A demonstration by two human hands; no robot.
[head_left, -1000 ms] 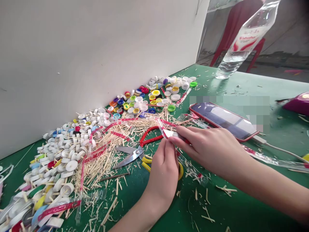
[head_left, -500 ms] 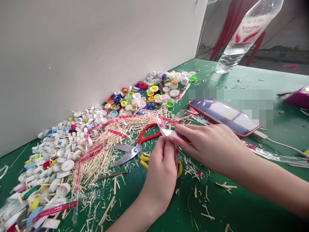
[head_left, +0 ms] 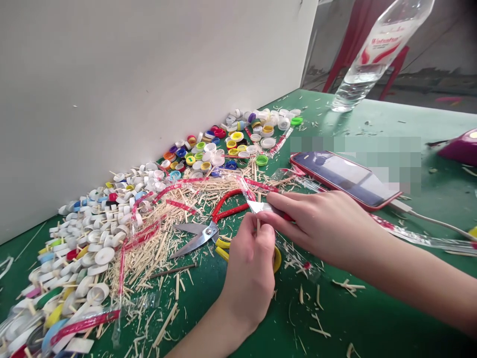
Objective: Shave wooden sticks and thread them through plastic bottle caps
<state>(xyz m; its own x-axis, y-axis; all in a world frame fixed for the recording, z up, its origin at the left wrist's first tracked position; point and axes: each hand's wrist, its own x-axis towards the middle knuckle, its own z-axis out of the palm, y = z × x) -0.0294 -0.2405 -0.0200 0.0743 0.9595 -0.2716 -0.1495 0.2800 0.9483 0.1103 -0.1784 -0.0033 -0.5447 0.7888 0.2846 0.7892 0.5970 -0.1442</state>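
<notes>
While left hand (head_left: 250,256) pinches thin pale wooden stick (head_left: 258,227) (likely brittle, hold low), right hand (head_left: 324,216) grips pointed silver blade (head_left: 258,205) near red-handled scissors (head_left: 210,232).

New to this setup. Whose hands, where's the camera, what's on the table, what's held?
There's no machine here: these are a person's two bare hands, seen by one head-worn camera looking forward and down. The right hand holds a small blade. The left hand, close beside it, pinches a thin wooden stick. On the green table lie many bottle caps, wood splinters, red-and-clear plastic strips, scissors and a phone with a cable. A water bottle stands farther back.
</notes>
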